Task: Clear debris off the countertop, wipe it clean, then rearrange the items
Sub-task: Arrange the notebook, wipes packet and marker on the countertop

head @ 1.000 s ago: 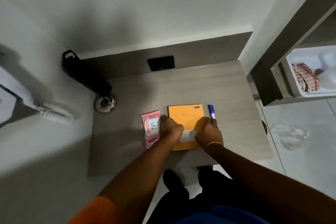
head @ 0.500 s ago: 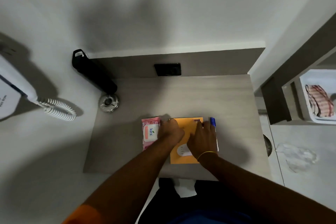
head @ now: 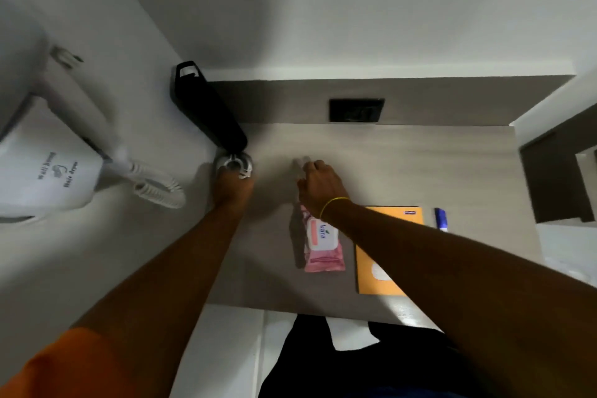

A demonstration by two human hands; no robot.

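Since half a second ago both our hands have left the orange notebook (head: 387, 255) and reached toward the countertop's (head: 420, 165) far left. Near the front edge the notebook lies flat, with the pink wipes pack (head: 323, 244), labelled "kara", just beside it on the left and a blue marker (head: 440, 219) toward the right edge. Further in, our right hand (head: 319, 189) hovers with fingers loosely extended over something pale; we cannot tell whether it grips it. Our left hand (head: 233, 186) touches the round metal piece (head: 235, 165) at the left edge; its grasp is unclear. Behind it leans a black bottle (head: 206, 110). The wall unit (head: 42, 178) reads "Hair dryer".
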